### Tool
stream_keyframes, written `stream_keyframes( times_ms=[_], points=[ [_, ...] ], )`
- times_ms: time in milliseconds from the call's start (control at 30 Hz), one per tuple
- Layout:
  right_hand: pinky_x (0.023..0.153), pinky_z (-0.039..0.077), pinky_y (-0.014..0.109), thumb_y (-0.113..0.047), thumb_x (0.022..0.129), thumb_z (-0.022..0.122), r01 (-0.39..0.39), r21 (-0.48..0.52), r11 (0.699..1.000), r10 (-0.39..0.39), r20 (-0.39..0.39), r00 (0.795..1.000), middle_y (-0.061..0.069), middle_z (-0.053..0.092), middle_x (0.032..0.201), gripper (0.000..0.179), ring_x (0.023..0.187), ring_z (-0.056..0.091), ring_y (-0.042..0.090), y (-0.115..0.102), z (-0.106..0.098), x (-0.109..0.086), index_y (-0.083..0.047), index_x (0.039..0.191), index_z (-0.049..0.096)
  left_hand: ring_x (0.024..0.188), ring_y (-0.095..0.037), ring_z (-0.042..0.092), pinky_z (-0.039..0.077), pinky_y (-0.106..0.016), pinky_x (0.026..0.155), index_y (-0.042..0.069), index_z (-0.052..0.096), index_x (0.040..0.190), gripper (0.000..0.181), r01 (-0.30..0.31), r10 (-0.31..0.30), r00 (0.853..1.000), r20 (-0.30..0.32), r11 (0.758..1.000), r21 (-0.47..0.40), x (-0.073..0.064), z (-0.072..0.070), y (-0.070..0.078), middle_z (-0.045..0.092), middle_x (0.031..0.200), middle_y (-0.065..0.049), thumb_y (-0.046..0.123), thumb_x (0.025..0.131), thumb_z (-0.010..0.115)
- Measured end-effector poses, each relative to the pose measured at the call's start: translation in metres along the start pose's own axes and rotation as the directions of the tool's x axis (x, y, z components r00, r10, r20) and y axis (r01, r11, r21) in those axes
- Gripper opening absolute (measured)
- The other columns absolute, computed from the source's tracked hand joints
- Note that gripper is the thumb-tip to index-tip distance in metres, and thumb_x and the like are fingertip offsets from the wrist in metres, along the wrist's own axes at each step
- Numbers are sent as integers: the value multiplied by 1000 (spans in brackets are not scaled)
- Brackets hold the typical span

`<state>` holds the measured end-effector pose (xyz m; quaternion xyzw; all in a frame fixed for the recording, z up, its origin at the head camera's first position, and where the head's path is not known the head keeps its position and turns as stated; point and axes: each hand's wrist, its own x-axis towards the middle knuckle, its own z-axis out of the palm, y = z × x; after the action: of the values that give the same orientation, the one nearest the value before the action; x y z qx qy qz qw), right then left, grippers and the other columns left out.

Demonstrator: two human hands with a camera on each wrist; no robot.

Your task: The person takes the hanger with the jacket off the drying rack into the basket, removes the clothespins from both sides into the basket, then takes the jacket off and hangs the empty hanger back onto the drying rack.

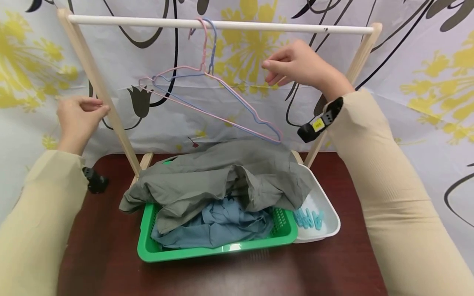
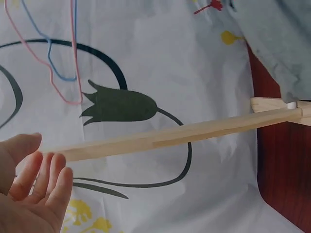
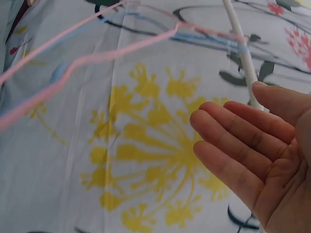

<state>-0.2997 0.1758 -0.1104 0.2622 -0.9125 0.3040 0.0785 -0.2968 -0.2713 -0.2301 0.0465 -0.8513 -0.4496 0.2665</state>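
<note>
A pink hanger (image 1: 204, 53) and a blue hanger (image 1: 214, 48) hang side by side from the white rod (image 1: 259, 26) of a wooden rack. To the right of them my right hand (image 1: 296, 65) is raised below the rod, its fingers loosely bent and holding nothing. My left hand (image 1: 79, 119) is held up by the rack's left post (image 1: 98, 78), thumb near the fingers, with nothing in it; the frames do not settle whether it touches the post. Beneath the hangers, a grey garment (image 1: 207, 176) lies heaped over a green basket (image 1: 218, 253), with blue cloth (image 1: 226, 224) under it inside.
A white tray (image 1: 329, 205) sits right of the basket, partly under the grey cloth, with several turquoise clothespins (image 1: 309, 218) in it. Both stand on a dark red table (image 1: 107, 255). A patterned curtain (image 1: 414, 123) hangs behind the rack, whose right post (image 1: 357, 57) stands behind my right wrist.
</note>
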Motion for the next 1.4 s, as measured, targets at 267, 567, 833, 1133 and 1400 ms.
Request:
stream_keyframes(
  times_ms=[267,567,833,1133,1400],
  points=[
    [66,50,21,-36,92,54,-18,-3,1000,17,-42,999,7,69,85,40,79,64,12,35,2,-27,-1,108,65,60,11,49,39,-13,55,-7,62,106,41,-189,147,954,261,972,140,-15,8,-12,61,70,16,27,85,66],
    [75,51,34,-29,95,50,-136,22,990,132,139,981,15,65,101,41,94,61,23,78,33,-44,2,121,57,104,-44,50,43,-51,80,-10,50,123,51,-318,106,698,708,932,174,-30,42,-6,50,117,-33,31,92,56],
    [88,41,45,-19,94,53,-95,-15,995,94,382,920,18,55,122,38,108,52,30,117,72,-44,2,126,53,112,-47,43,47,-47,78,-4,22,142,76,-265,-86,384,919,944,198,-31,72,-7,17,139,-37,34,89,60],
    [89,37,57,-51,79,66,-457,-104,883,418,617,667,18,-6,150,104,133,11,41,144,109,-51,-14,148,-2,130,-47,14,45,-48,83,16,-4,148,102,-136,-322,194,927,927,350,-34,102,-5,-11,146,-27,25,81,71],
    [83,44,53,-39,81,69,-407,-42,912,328,670,666,13,-8,151,94,134,11,39,151,138,-48,-27,149,3,78,-23,50,39,-28,51,8,18,147,79,-350,-301,299,905,848,397,-38,117,-14,17,141,-34,7,84,65]
  ],
)
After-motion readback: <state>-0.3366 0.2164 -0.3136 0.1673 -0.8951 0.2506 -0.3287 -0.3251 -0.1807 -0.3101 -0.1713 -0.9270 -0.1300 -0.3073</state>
